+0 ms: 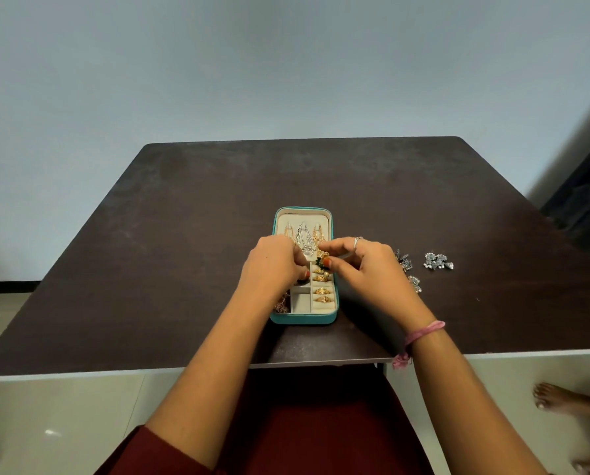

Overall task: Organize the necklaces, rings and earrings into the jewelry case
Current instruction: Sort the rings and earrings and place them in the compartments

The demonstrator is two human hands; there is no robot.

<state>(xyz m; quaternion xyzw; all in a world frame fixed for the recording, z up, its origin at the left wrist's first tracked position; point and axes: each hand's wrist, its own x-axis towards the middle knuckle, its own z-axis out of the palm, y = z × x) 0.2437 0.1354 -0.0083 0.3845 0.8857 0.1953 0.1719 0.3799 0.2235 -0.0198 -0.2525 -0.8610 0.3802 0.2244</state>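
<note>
A teal jewelry case lies open on the dark table, its cream lid part holding gold and silver necklaces. Several gold rings sit in the ring rolls on the case's right side. My left hand curls over the case's middle, its fingertips hidden. My right hand pinches a small green and gold piece just above the ring rolls. Silver earrings lie on the table to the right of the case, with more silver earrings partly behind my right hand.
A reddish jewelry piece shows in the case's left compartment under my left wrist. The table's near edge runs just below the case. Another person's bare foot stands on the floor at the lower right.
</note>
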